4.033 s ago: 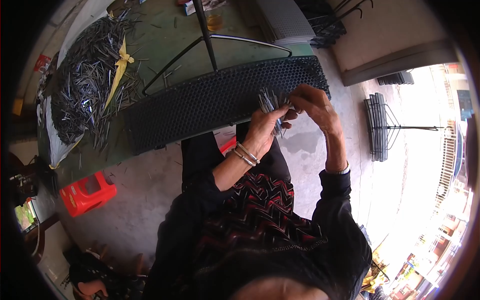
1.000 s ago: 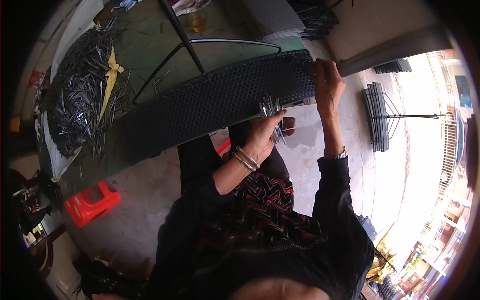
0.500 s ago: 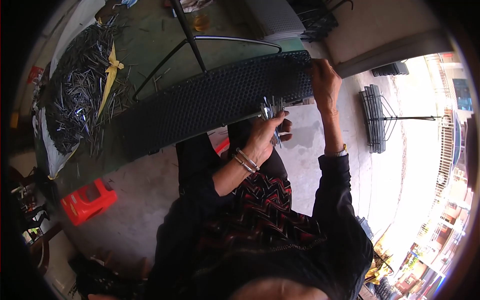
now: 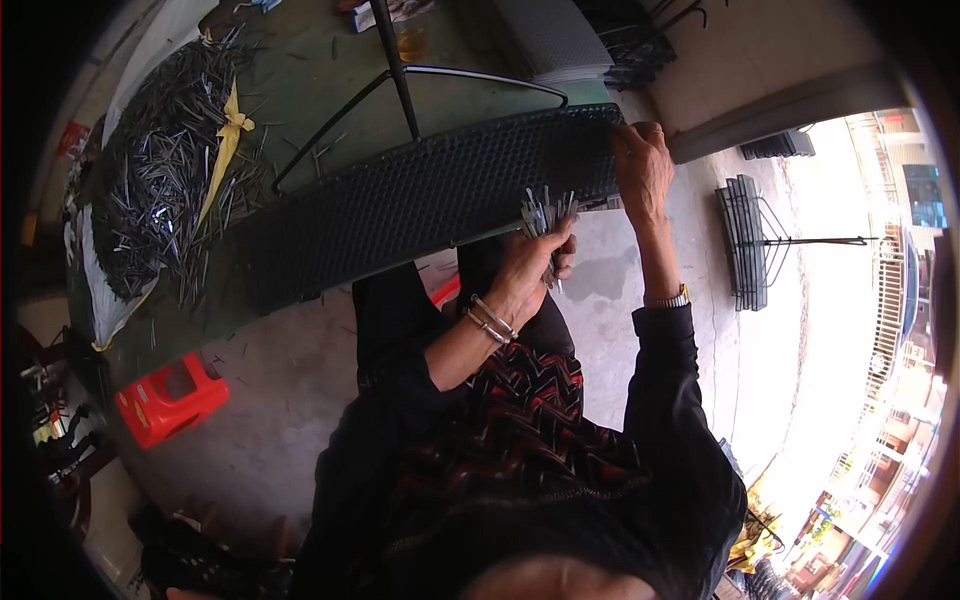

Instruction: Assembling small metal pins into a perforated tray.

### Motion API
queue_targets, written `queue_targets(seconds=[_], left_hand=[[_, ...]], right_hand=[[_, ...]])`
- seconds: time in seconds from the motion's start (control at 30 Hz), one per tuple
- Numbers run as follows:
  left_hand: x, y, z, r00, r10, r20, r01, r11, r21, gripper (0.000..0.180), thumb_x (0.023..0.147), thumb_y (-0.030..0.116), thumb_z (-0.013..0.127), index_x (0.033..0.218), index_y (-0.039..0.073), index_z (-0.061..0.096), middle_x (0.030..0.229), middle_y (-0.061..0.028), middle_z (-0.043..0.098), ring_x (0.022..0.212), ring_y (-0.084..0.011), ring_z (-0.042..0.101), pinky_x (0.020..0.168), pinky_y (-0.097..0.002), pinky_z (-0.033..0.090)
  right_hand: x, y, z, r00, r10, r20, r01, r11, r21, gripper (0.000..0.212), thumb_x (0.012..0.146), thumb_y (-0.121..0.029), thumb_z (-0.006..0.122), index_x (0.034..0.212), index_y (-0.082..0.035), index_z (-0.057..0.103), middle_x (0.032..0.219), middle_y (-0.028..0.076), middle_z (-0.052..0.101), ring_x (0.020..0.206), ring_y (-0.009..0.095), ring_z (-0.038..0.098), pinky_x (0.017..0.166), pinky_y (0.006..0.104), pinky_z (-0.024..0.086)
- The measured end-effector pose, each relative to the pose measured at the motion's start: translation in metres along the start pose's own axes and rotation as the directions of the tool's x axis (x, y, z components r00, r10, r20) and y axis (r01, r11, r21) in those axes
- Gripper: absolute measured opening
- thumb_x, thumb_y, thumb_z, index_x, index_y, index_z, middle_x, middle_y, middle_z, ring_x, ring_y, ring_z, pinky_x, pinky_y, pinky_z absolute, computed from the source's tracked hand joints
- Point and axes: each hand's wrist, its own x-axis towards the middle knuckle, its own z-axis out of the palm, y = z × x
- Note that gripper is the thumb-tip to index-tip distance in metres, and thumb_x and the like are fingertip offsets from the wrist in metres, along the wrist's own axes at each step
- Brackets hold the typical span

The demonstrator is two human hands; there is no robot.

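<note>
A long black perforated panel (image 4: 400,190) with a bent-rod frame and pole (image 4: 400,90) lies across the front of a green table. My left hand (image 4: 535,260) is closed round a bundle of thin silvery metal strips (image 4: 545,208), held just in front of the panel's near edge with the ends fanning upward. At the panel's right end, my right hand (image 4: 645,172) has its fingertips pinched together against the corner. Whatever lies between those fingertips is hidden.
A large heap of metal strips (image 4: 160,190) fills a white sack with a yellow tie (image 4: 232,125) at the left. Grey panels (image 4: 555,45) are stacked at the back. A red plastic stool (image 4: 175,400) stands on the floor; another framed rack (image 4: 745,240) stands at the right.
My right hand has shifted slightly left and down along the panel's right end. The fingers of my left hand have closed further round the strips, and the bundle is tilted differently.
</note>
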Motion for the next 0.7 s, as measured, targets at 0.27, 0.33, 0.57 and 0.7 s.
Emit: queue_targets(seconds=[0.27,0.33,0.57,0.7], left_hand=[[0.003,0.002,-0.005,0.997,0.076,0.0,-0.076,0.996,0.039,0.011,0.089,0.015,0.065,0.094,0.005,0.065,0.072,-0.0023,0.06,0.058,-0.0087,0.051,0.048,-0.0214,0.038],[0.0,0.004,0.0,0.993,0.117,0.0,-0.117,0.991,0.059,0.01,0.089,0.014,0.065,0.093,0.005,0.065,0.074,-0.0041,0.063,0.057,-0.0086,0.054,0.046,-0.0212,0.037],[-0.004,0.007,0.002,0.997,0.073,-0.037,-0.064,0.975,0.213,0.011,0.088,0.015,0.065,0.092,0.005,0.063,0.074,-0.0073,0.065,0.055,-0.0087,0.054,0.043,-0.0215,0.036],[-0.002,0.006,-0.001,0.998,0.055,0.006,-0.054,0.965,0.257,0.015,0.09,0.017,0.063,0.096,0.004,0.063,0.076,-0.0089,0.067,0.056,-0.0099,0.056,0.044,-0.0224,0.038]], right_hand=[[-0.037,-0.037,-0.056,0.742,-0.081,0.665,-0.462,0.657,0.596,0.021,0.089,-0.018,0.062,0.099,-0.001,0.067,0.081,0.006,0.064,0.071,0.015,0.058,0.065,0.0279,0.047],[-0.041,-0.039,-0.06,0.759,-0.098,0.644,-0.43,0.667,0.608,0.019,0.087,-0.013,0.06,0.093,0.004,0.065,0.077,0.003,0.058,0.07,0.01,0.052,0.063,0.0244,0.043],[-0.039,-0.033,-0.061,0.724,-0.065,0.687,-0.544,0.559,0.626,0.018,0.087,-0.015,0.061,0.087,0.003,0.062,0.076,0.004,0.059,0.069,0.011,0.053,0.063,0.0254,0.043],[-0.04,-0.028,-0.059,0.704,-0.063,0.708,-0.569,0.547,0.614,0.017,0.088,-0.014,0.059,0.088,0.002,0.061,0.076,0.005,0.061,0.069,0.012,0.058,0.064,0.0253,0.046]])
